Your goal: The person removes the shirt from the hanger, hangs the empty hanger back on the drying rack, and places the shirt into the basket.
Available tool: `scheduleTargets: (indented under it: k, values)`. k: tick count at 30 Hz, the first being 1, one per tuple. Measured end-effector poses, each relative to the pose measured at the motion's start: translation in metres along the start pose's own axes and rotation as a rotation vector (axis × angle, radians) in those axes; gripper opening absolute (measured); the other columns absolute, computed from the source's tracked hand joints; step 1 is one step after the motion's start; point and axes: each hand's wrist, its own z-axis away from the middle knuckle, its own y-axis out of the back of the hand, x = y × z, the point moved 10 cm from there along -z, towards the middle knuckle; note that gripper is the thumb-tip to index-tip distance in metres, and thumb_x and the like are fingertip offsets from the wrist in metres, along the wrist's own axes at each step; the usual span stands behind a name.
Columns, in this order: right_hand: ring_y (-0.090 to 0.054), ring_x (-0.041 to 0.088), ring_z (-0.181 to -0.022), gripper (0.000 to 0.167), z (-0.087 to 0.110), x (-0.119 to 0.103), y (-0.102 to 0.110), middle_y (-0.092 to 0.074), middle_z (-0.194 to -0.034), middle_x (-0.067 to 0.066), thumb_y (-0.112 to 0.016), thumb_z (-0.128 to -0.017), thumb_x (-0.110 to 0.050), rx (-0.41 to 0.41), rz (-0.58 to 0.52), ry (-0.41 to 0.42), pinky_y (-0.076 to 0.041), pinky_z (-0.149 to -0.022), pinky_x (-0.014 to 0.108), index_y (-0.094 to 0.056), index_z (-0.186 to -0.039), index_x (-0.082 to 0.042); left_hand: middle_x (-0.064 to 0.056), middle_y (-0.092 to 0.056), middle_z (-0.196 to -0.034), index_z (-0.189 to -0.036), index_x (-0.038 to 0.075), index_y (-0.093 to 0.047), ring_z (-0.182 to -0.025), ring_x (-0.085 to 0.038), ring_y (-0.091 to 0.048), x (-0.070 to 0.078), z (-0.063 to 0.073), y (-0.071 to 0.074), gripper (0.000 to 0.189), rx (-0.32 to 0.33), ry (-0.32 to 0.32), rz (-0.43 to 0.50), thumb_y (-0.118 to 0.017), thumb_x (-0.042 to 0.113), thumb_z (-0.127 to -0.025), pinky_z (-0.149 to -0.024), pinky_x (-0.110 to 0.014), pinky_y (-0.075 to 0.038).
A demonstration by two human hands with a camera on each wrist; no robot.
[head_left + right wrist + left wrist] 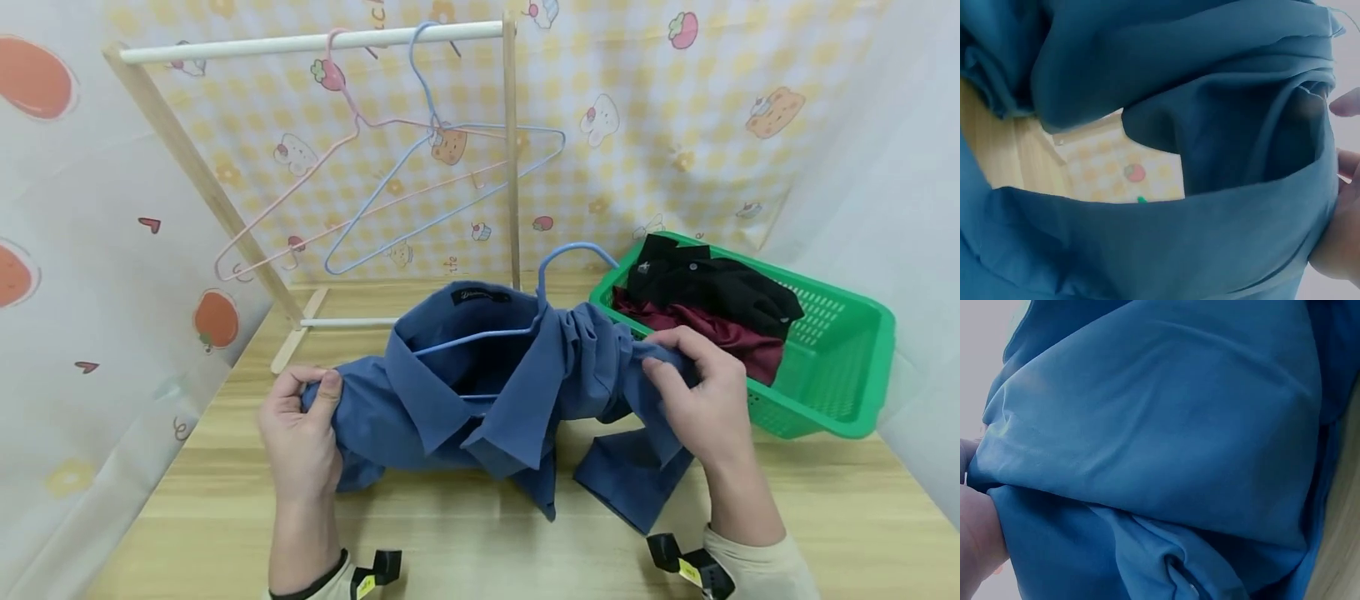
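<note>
Currently, the left hand (pixel 303 442) and right hand (pixel 708 400) pinch opposite sides of the shirt (pixel 495 442), hanger (pixel 506 333) inside its collar (pixel 423 404); basket (pixel 780 417) at desk's (pixel 210 500) far right corner.

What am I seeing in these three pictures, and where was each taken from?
No machine here, just a person's left hand and right hand. The wide picture comes from a camera on the head; the two close ones, from the wrists. Both hands pinch a blue shirt, with a light-blue hanger inside its collar. On the wood-grained table sits a green basket holding a black garment and a dark red one; behind the shirt, a rack carries a pink hanger and another blue one.
</note>
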Motion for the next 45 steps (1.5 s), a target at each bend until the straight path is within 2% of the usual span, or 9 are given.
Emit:
scheduleTargets:
  k: [4, 12, 19, 23, 26, 33, 37, 40, 45]
  values:
    - [-0.052, 0.007, -0.075, 0.033, 0.000, -0.016, 0.000, -0.065, -0.093, -0.018, -0.052, -0.089, 0.005, 0.029, -0.029, 0.053, -0.038, -0.065, 0.020, -0.077, -0.105, -0.010, 0.005, -0.072, -0.082, -0.083, 0.005, -0.070, -0.076, -0.007, -0.065, -0.006, 0.002, -0.005, 0.017, 0.003, 0.029, -0.032, -0.072, -0.005, -0.097, -0.066, -0.017, -0.053]
    - [-0.057, 0.002, -0.094, 0.048, 0.002, -0.051, -0.020, -0.072, -0.110, 0.008, -0.039, -0.087, 0.017, -0.073, -0.045, 0.191, -0.042, -0.083, 0.014, -0.070, -0.119, 0.001, 0.005, -0.070, -0.083, -0.084, 0.008, -0.068, -0.075, -0.007, -0.063, -0.017, 0.008, -0.008, 0.018, -0.004, 0.094, -0.052, -0.070, -0.002, -0.099, -0.064, -0.018, -0.052]
    - [-0.062, 0.011, -0.096, 0.043, 0.006, -0.080, -0.011, -0.074, -0.122, 0.011, -0.058, -0.087, 0.023, -0.130, 0.139, 0.504, -0.040, -0.078, 0.012, -0.075, -0.119, -0.001, 0.001, -0.073, -0.080, -0.083, 0.005, -0.070, -0.070, -0.007, -0.067, -0.002, 0.003, 0.004, 0.018, -0.016, 0.002, 0.104, -0.070, -0.007, -0.097, -0.063, -0.017, -0.055]
    - [-0.062, 0.009, -0.077, 0.027, 0.002, -0.062, 0.000, -0.078, -0.104, 0.009, -0.080, -0.085, 0.010, -0.064, 0.285, 0.436, -0.042, -0.070, 0.011, -0.079, -0.108, -0.004, -0.001, -0.074, -0.079, -0.082, 0.002, -0.071, -0.070, -0.008, -0.068, 0.011, -0.002, 0.005, 0.018, -0.027, -0.075, 0.153, -0.071, -0.011, -0.095, -0.064, -0.017, -0.056]
    - [-0.052, 0.001, -0.068, 0.017, 0.000, -0.042, 0.004, -0.078, -0.089, 0.007, -0.084, -0.086, 0.000, -0.052, 0.314, 0.324, -0.039, -0.065, 0.014, -0.078, -0.100, -0.009, -0.002, -0.074, -0.080, -0.083, 0.001, -0.071, -0.072, -0.009, -0.069, 0.014, -0.004, 0.002, 0.017, -0.045, -0.085, 0.157, -0.071, -0.011, -0.095, -0.066, -0.017, -0.056]
    - [-0.056, 0.002, -0.089, 0.024, 0.007, -0.031, -0.004, -0.075, -0.104, 0.009, -0.066, -0.092, -0.002, -0.154, 0.161, 0.285, -0.042, -0.081, 0.015, -0.075, -0.114, -0.008, 0.001, -0.070, -0.081, -0.087, 0.005, -0.069, -0.070, -0.006, -0.068, 0.000, 0.000, -0.010, 0.015, -0.088, 0.049, 0.146, -0.068, -0.002, -0.100, -0.062, -0.017, -0.056]
    - [-0.063, 0.027, -0.107, 0.030, 0.009, -0.033, -0.007, -0.074, -0.120, 0.017, -0.063, -0.100, -0.017, -0.155, 0.168, 0.218, -0.044, -0.097, 0.037, -0.071, -0.126, -0.005, 0.005, -0.060, -0.078, -0.090, 0.007, -0.064, -0.072, -0.004, -0.062, -0.005, 0.004, -0.022, 0.016, -0.161, 0.107, 0.138, -0.062, 0.004, -0.106, -0.064, -0.015, -0.052]
    - [-0.060, 0.042, -0.114, 0.045, 0.009, -0.029, -0.012, -0.071, -0.132, 0.020, -0.070, -0.100, -0.037, -0.168, 0.226, 0.121, -0.042, -0.093, 0.055, -0.067, -0.135, -0.009, 0.006, -0.054, -0.081, -0.094, 0.009, -0.059, -0.078, -0.004, -0.057, -0.007, 0.008, -0.031, 0.017, -0.239, 0.144, 0.114, -0.055, 0.011, -0.110, -0.068, -0.015, -0.049]
    - [-0.055, 0.027, -0.085, 0.035, 0.008, -0.031, -0.006, -0.069, -0.093, 0.011, -0.087, -0.087, -0.036, -0.084, 0.267, 0.126, -0.039, -0.075, 0.038, -0.072, -0.105, -0.010, 0.002, -0.061, -0.099, -0.100, 0.009, -0.055, -0.090, -0.006, -0.062, -0.013, 0.013, -0.037, 0.019, -0.339, 0.184, 0.153, -0.048, 0.019, -0.114, -0.077, -0.016, -0.054]
